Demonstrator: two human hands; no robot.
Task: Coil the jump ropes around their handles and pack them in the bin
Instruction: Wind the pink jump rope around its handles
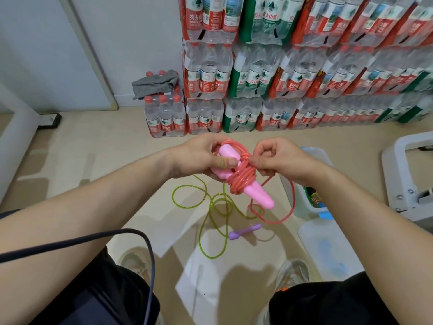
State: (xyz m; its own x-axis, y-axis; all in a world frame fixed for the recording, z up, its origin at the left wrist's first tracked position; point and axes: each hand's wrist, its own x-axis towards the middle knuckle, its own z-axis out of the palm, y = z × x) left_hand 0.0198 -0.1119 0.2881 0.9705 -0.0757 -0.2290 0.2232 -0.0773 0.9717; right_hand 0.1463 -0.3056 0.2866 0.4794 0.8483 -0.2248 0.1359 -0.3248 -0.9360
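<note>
From my remote seat I see both arms reaching into the middle of the frame above a smooth beige floor. The left grip is clenched around the 2 pink handles, glossy tapered plastic pieces held side by side, with its thumb pressed flat on the upper one. The red rope, a shiny translucent plastic cord, is wound in several tight turns around the handles' middle. The right grip touches that coil and pinches the cord between curled fingers. From there a loose tail hangs down in a wide curve toward the lower centre. On the floor beneath lies the green rope, thin, see-through and sprawled in open loops, with a small matte purple handle beside it, just below centre. The bin, a frosted clear plastic box with a blue latch, sits at centre right, partly hidden behind the right forearm; something dark and green shows inside, but I cannot tell what. Its cloudy flat lid lies on the floor at lower right. Shrink-wrapped packs of water bottles fill the upper right, a crumpled grey cloth lies on a pack left of them, and a black cable arcs across the lower left.
</note>
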